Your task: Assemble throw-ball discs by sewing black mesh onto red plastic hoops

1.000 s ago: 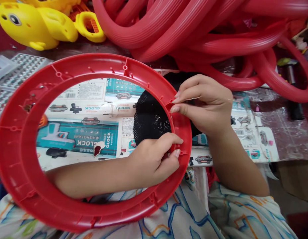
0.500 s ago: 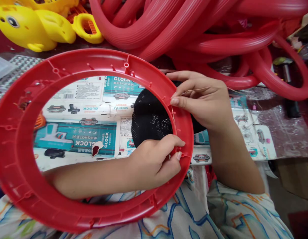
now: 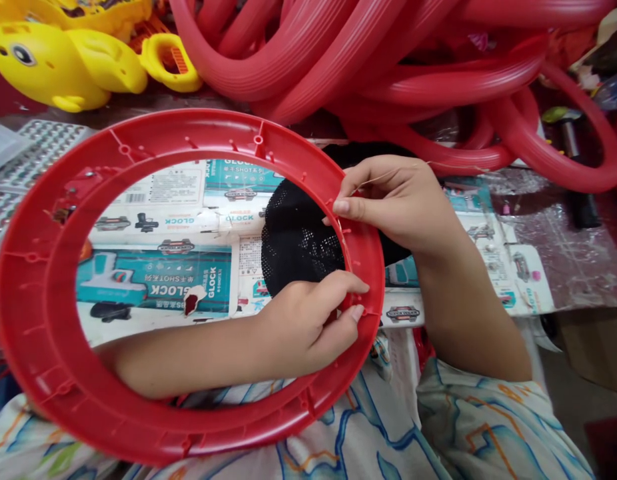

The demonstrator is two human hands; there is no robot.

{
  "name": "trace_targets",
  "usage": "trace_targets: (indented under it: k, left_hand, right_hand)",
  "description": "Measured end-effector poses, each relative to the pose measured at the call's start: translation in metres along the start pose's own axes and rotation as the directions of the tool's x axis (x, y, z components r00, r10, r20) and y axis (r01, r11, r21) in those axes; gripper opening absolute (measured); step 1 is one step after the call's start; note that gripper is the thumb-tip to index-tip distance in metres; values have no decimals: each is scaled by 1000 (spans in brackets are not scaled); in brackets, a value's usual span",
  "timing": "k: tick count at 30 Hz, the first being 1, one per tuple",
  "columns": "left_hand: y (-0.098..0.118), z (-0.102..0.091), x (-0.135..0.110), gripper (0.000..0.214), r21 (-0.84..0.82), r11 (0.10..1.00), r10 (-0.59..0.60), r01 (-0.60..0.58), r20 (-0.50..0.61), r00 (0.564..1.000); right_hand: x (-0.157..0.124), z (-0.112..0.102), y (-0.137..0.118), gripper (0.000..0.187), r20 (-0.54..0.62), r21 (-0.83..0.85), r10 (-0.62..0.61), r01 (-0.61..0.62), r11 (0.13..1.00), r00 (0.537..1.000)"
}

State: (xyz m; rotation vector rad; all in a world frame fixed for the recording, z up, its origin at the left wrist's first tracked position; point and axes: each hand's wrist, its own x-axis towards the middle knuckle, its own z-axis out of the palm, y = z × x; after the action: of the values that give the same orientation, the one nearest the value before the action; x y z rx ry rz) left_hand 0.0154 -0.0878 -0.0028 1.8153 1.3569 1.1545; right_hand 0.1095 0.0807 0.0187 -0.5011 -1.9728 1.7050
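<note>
Pinching the inner edge of one red plastic ring (image 3: 43, 320) at centre right of the frame, the left hand (image 3: 303, 327) reaches through its opening, thumb and forefinger pressed together on a peg. The right hand (image 3: 393, 203) pinches one thin thread (image 3: 388, 175) just above, over one piece of black mesh (image 3: 296, 243). The taut thread could slip off its peg or snap if pulled hard. Two yellow toys (image 3: 63, 60) sit upper left; I cannot count the tangled red hoops (image 3: 388, 67) on the counter (image 3: 563, 267).
</note>
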Motion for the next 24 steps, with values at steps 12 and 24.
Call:
trace_targets:
  k: [12, 24]
  left_hand:
    - [0, -4, 0, 18, 48, 998, 28, -26, -28, 999]
    - [-3, -6, -1, 20, -34, 999, 10, -11, -57, 998]
  right_hand:
    - [2, -1, 9, 19, -82, -82, -225, 218, 972, 971]
    - [-6, 2, 2, 19, -191, -115, -293, 275, 955, 937]
